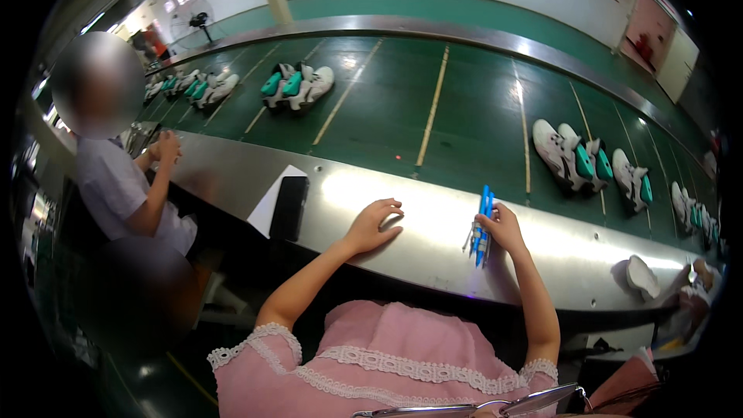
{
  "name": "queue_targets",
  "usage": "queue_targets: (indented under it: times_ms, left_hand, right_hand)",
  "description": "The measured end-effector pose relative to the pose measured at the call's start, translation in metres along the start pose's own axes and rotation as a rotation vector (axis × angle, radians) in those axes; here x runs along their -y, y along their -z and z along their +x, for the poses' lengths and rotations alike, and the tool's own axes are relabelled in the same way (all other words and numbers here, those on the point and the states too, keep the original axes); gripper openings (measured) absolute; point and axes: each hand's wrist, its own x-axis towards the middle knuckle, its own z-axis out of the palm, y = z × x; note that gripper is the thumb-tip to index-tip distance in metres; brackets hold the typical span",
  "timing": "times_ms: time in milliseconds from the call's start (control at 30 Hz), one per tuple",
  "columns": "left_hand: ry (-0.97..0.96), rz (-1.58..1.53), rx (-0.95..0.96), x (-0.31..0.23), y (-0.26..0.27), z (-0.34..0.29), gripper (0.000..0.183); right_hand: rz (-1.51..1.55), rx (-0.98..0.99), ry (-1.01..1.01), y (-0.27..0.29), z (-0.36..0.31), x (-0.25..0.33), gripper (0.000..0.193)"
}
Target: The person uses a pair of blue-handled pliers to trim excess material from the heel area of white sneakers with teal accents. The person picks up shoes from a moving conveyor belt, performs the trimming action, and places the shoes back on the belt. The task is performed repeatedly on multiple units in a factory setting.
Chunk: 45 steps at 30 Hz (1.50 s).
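My left hand [376, 226] rests on the metal ledge [340, 193] in front of me, its fingers loosely curved and apart with nothing in them. Further right, my right hand [503, 227] is closed around a small bundle of blue pens [483, 226] with silvery parts along their sides. The pens stand roughly upright at the ledge, tips pointing down toward me. Whether their tips touch the metal I cannot tell. A black phone [289, 207] lies to the left of my left hand, partly over a white sheet of paper [267, 203].
Beyond the ledge runs a green conveyor belt [387, 124] marked with pale lines. White shoes with teal parts [297, 87] sit on it at left, and more shoes [571, 156] at right. A co-worker [128, 186] sits at left. A whitish cup-shaped piece [641, 277] lies on the ledge's right end.
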Motion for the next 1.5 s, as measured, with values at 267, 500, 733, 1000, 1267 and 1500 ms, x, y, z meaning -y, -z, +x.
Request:
queue_targets:
  times_ms: [267,500,733,1000,1267,1500]
  left_hand:
    - [-0.069,0.137,0.105,-0.001,0.006,-0.002,0.039]
    - [-0.248,0.257,0.684,0.002,0.049,-0.014,0.077]
    - [-0.28,0.352,0.868,0.012,0.057,-0.021,0.076]
    - [-0.185,0.184,0.885,0.022,0.06,-0.024,0.076]
    - [-0.338,0.422,1.018,0.028,0.069,-0.021,0.089]
    - [-0.383,0.443,0.966,0.035,0.068,-0.032,0.087]
  right_hand:
    - [0.108,-0.207,-0.029,0.013,-0.05,0.006,0.041]
    - [-0.493,-0.218,0.182,0.054,-0.173,-0.026,0.053]
    - [-0.858,0.394,0.134,0.111,-0.141,-0.03,0.081]
    - [-0.78,0.482,0.148,0.109,-0.137,-0.042,0.082]
    - [-0.783,0.491,0.191,0.107,-0.136,-0.041,0.078]
    - [-0.755,0.438,0.183,0.107,-0.143,-0.04,0.079]
